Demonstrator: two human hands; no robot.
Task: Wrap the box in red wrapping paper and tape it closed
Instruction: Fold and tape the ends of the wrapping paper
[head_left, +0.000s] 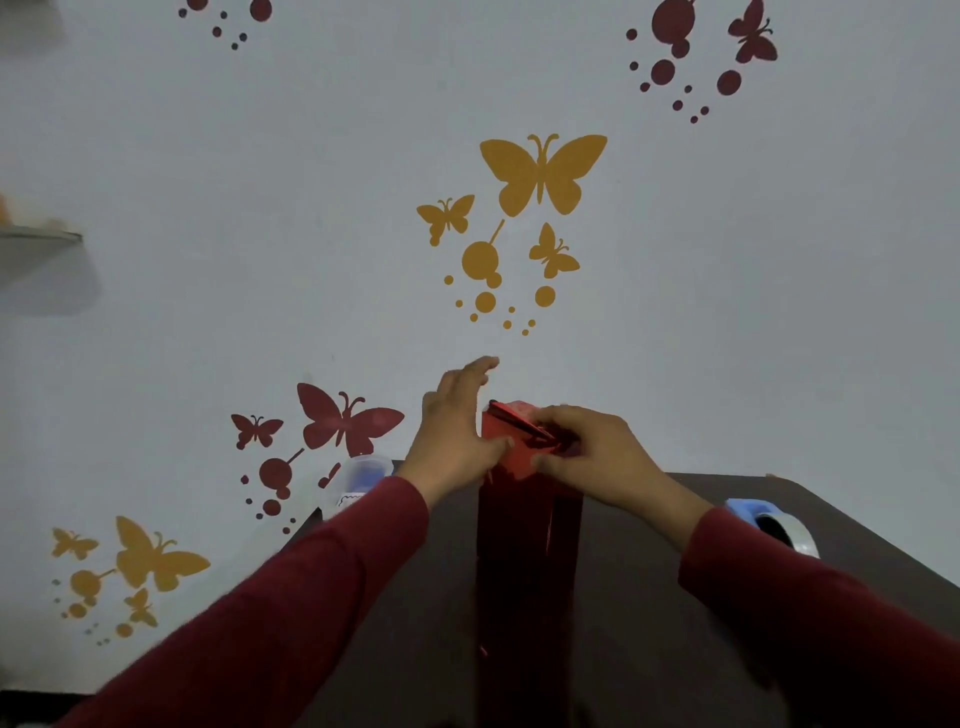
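A tall, narrow box wrapped in glossy red foil paper (527, 525) is seen standing upright on a dark brown surface (649, 597), near the middle of the view and close to a pale wall decorated with butterfly stickers. At the box's top end, loose paper flaps are being folded inward. The left hand (457, 431) is laid against the top left edge of the box, fingers extended and relaxed, thumb pressed on the paper, nothing clenched in its grip. The right hand (587, 457) is curled over the top right, its grip closed in a pinch on a folded red flap. A roll of clear tape on a blue dispenser (774, 525) lies to the right, and a clear plastic container (358, 480) sits to the left, both apart from the box. The foil is judged thin, slippery and easily creased or torn; the box is probably light and tippable, best steadied at its upper sides while flaps are pressed flat.
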